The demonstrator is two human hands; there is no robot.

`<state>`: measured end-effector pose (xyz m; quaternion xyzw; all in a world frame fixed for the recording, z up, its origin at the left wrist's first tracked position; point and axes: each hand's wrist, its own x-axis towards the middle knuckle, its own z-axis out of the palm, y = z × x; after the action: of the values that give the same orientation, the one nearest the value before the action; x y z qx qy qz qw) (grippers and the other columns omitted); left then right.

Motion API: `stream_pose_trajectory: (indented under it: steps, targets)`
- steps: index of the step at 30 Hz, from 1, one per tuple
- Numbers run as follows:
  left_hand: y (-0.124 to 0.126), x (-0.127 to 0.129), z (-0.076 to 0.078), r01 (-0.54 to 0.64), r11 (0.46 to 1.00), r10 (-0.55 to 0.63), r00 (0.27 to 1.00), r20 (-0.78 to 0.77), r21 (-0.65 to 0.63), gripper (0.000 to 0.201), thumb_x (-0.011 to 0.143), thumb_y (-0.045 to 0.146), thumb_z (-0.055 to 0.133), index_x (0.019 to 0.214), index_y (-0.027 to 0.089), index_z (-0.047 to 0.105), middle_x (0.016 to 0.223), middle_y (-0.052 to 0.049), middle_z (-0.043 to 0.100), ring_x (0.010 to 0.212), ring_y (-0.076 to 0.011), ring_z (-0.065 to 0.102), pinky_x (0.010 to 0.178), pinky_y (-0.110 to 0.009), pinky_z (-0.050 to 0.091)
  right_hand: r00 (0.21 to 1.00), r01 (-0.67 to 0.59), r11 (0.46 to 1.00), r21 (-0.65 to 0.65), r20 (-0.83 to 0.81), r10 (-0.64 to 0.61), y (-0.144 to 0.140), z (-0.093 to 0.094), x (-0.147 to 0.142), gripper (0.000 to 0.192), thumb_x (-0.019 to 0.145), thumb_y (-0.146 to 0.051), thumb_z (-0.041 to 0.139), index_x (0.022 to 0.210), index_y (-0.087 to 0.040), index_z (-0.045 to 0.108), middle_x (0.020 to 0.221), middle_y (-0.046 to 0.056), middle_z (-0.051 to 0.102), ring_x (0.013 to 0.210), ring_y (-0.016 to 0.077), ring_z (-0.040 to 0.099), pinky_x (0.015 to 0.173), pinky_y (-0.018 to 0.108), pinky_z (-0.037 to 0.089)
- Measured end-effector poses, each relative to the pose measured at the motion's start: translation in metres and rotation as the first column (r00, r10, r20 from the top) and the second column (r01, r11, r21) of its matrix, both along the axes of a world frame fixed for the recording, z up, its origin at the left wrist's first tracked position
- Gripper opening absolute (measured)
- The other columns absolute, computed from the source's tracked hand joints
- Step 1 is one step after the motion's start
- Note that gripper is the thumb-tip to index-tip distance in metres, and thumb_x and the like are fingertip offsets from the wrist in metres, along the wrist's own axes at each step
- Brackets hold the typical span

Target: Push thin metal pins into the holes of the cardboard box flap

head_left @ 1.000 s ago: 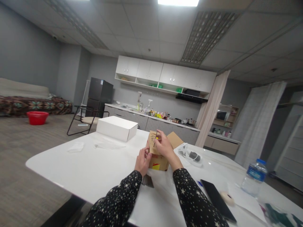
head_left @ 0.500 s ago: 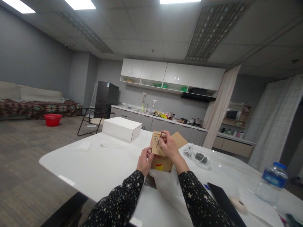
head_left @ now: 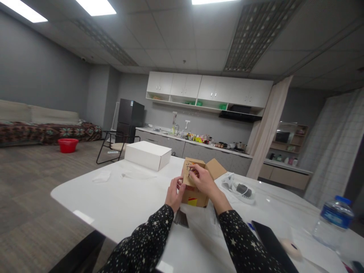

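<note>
A brown cardboard box with a yellow and red label and dark holes or marks on its upper face stands on the table in front of me. My left hand is closed on the box's left edge, fingers curled at its side. Over the upper face, my right hand pinches a thin dark stick, mostly hidden by the fingers; whether its tip is in a hole I cannot tell. A bundle of similar thin dark sticks lies on the table just below my left hand.
A white box is at the back left of the white table. To the right are a white object with a cable, a black flat device, a beige mouse-like object and a water bottle.
My right hand has shifted slightly left over the box face, and less of the stick shows beyond the fingers. My left hand stays on the box. The view has turned a little left.
</note>
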<state>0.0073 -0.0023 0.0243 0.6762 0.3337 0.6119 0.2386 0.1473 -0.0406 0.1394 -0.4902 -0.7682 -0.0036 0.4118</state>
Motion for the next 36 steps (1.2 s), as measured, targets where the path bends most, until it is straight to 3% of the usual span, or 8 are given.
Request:
stream_pose_trajectory:
  steps: [5, 13, 18, 21, 24, 27, 30, 36]
  targets:
    - [-0.001, 0.0, 0.0, 0.001, 1.0, -0.001, 1.0, -0.013, -0.011, 0.041, 0.091, 0.051, 0.039, 0.117, 0.021, 0.051, 0.095, -0.004, 0.056, 0.083, -0.0169, 0.056, 0.074, -0.031, 0.048, 0.989, 0.031, 1.0, -0.004, 0.148, -0.03, -0.011, -0.001, 0.0, 0.025, 0.09, -0.03, 0.048, 0.104, -0.02, 0.066, 0.105, 0.008, 0.068, 0.099, 0.0207, 0.059, 0.089, 0.033, 0.043]
    - [-0.003, -0.001, 0.003, 0.012, 1.0, -0.012, 1.0, -0.016, -0.014, 0.042, 0.09, 0.051, 0.039, 0.116, 0.021, 0.052, 0.094, -0.004, 0.057, 0.081, -0.0162, 0.057, 0.072, -0.03, 0.048, 0.925, 0.136, 0.991, 0.011, 0.356, -0.131, -0.026, -0.006, -0.003, 0.032, 0.095, -0.038, 0.043, 0.108, -0.022, 0.067, 0.111, 0.009, 0.066, 0.101, 0.024, 0.059, 0.087, 0.038, 0.042]
    - [-0.004, -0.002, 0.003, 0.02, 1.0, -0.02, 1.0, -0.012, -0.014, 0.041, 0.09, 0.05, 0.04, 0.117, 0.021, 0.051, 0.092, -0.003, 0.058, 0.082, -0.0163, 0.057, 0.072, -0.029, 0.048, 0.937, 0.089, 0.957, 0.277, 0.303, -0.175, -0.035, -0.014, -0.005, 0.03, 0.093, -0.032, 0.046, 0.117, -0.02, 0.061, 0.116, 0.011, 0.064, 0.107, 0.0252, 0.056, 0.093, 0.042, 0.04]
    - [-0.004, -0.003, 0.003, 0.032, 0.999, -0.032, 0.999, -0.01, -0.008, 0.041, 0.09, 0.05, 0.039, 0.117, 0.021, 0.051, 0.091, -0.003, 0.057, 0.08, -0.0163, 0.056, 0.072, -0.03, 0.048, 0.975, 0.006, 0.873, 0.487, 0.193, -0.114, -0.049, -0.021, -0.006, 0.022, 0.092, -0.021, 0.046, 0.107, -0.018, 0.061, 0.101, 0.01, 0.067, 0.097, 0.0223, 0.058, 0.088, 0.04, 0.042]
    - [-0.005, -0.004, 0.002, 0.036, 0.999, -0.036, 0.999, -0.006, -0.008, 0.041, 0.09, 0.05, 0.04, 0.117, 0.021, 0.051, 0.09, -0.003, 0.057, 0.081, -0.0167, 0.056, 0.071, -0.03, 0.048, 0.978, -0.096, 0.81, 0.579, 0.206, -0.031, -0.063, -0.034, -0.005, 0.015, 0.089, -0.013, 0.047, 0.096, -0.018, 0.059, 0.084, 0.007, 0.066, 0.081, 0.0195, 0.057, 0.076, 0.036, 0.043]
    - [-0.005, -0.004, 0.002, 0.041, 0.999, -0.041, 0.999, -0.012, -0.004, 0.042, 0.09, 0.05, 0.04, 0.117, 0.021, 0.051, 0.092, -0.003, 0.057, 0.082, -0.017, 0.056, 0.073, -0.031, 0.048, 0.958, -0.159, 0.819, 0.551, 0.287, -0.006, -0.069, -0.056, -0.004, 0.014, 0.087, -0.011, 0.047, 0.092, -0.017, 0.058, 0.074, 0.005, 0.061, 0.071, 0.018, 0.054, 0.066, 0.033, 0.041]
    - [-0.006, -0.004, 0.001, 0.058, 0.998, -0.058, 0.998, -0.004, 0.012, 0.042, 0.091, 0.05, 0.039, 0.117, 0.02, 0.052, 0.094, -0.004, 0.057, 0.084, -0.0175, 0.056, 0.077, -0.033, 0.048, 0.93, -0.17, 0.869, 0.465, 0.368, -0.015, -0.066, -0.08, -0.002, 0.014, 0.086, -0.011, 0.046, 0.084, -0.018, 0.059, 0.069, 0.004, 0.058, 0.067, 0.0171, 0.052, 0.062, 0.031, 0.039]
    - [-0.007, -0.005, -0.003, 0.055, 0.997, -0.054, 0.998, -0.012, 0.056, 0.037, 0.092, 0.046, 0.038, 0.11, 0.019, 0.055, 0.094, -0.005, 0.058, 0.088, -0.0183, 0.055, 0.083, -0.035, 0.047, 0.965, -0.046, 0.979, 0.198, 0.262, -0.008, -0.059, -0.105, -0.005, 0.014, 0.087, -0.013, 0.048, 0.082, -0.019, 0.06, 0.08, 0.005, 0.062, 0.079, 0.0176, 0.059, 0.073, 0.029, 0.046]
